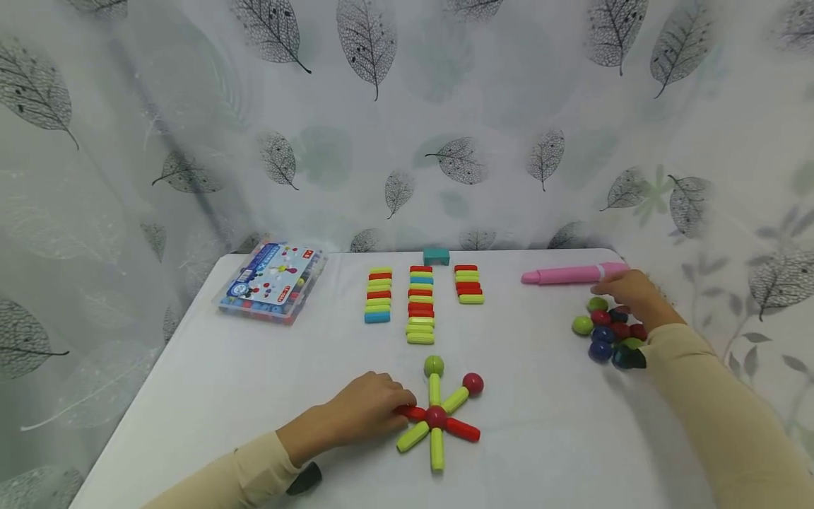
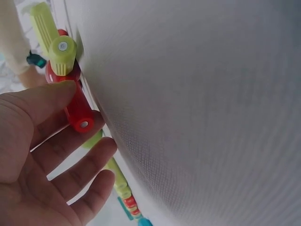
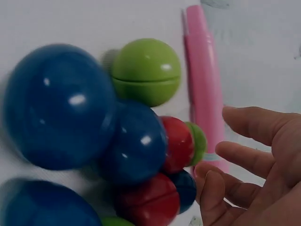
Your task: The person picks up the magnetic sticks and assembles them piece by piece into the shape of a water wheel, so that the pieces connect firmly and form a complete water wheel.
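Note:
A star-shaped model lies on the table, with yellow-green and red rods around a red centre ball [image 1: 435,417]. Two of its rods end in balls, one green [image 1: 434,365] and one red [image 1: 473,384]. My left hand [image 1: 359,408] pinches the model's left red rod [image 2: 81,110] between thumb and fingers; its other fingers are spread. At the far right, my right hand [image 1: 636,293] hovers by a pile of green, red and blue balls [image 1: 603,334]. In the right wrist view its fingers [image 3: 249,160] are parted, with nothing between them, close to a small dark blue ball [image 3: 184,190].
A pink pen-shaped stick [image 1: 566,274] lies behind the balls. Three columns of coloured rods [image 1: 420,304] stand mid-table, a teal block [image 1: 436,256] at the back edge. A clear case of parts [image 1: 273,281] sits back left. Leaf-patterned curtains [image 1: 407,127] border the white table.

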### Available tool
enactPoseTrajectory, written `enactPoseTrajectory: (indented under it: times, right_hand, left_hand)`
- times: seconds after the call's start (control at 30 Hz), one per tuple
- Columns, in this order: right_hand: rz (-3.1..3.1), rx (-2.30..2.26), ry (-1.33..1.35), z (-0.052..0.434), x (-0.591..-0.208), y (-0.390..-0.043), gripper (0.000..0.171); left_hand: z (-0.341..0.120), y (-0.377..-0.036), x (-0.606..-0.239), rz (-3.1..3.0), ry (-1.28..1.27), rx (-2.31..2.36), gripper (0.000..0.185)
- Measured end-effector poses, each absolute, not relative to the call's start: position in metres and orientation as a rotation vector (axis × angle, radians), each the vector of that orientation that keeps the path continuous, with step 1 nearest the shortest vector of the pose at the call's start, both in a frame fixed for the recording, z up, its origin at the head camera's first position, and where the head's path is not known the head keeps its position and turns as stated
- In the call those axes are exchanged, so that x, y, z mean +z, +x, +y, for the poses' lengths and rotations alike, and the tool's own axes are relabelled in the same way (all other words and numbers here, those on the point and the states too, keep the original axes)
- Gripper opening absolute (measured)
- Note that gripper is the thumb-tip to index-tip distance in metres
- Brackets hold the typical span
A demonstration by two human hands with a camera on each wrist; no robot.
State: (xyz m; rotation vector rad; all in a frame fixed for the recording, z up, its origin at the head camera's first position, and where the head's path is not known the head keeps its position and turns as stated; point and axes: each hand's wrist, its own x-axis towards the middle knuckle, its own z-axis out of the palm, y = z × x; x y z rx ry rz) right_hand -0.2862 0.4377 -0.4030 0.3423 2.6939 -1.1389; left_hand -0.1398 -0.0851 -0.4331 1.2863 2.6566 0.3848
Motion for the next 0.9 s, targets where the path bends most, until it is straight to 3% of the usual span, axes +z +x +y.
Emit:
enactPoseTrajectory:
  times: [0.23,0.53,0.9]
  right_hand:
    - [2.932,-0.653,0.159,0.426,-0.408,-0.285,0.046]
    - [2.987,-0.687,0.175,0.409,-0.405,-0.283,0.035]
    - [2.760,-1.212,0.057,0.365,-0.374,-0.250,0.056]
  left_hand:
    - [-0.084,-0.141,-0.436,2.688,1.328,0.357,0.018]
    - [-0.087,-0.139,-0.437,2.687,1.309,0.353,0.019]
    - [-0.090,-0.132,-0.435,2.696,1.293,0.374,0.027]
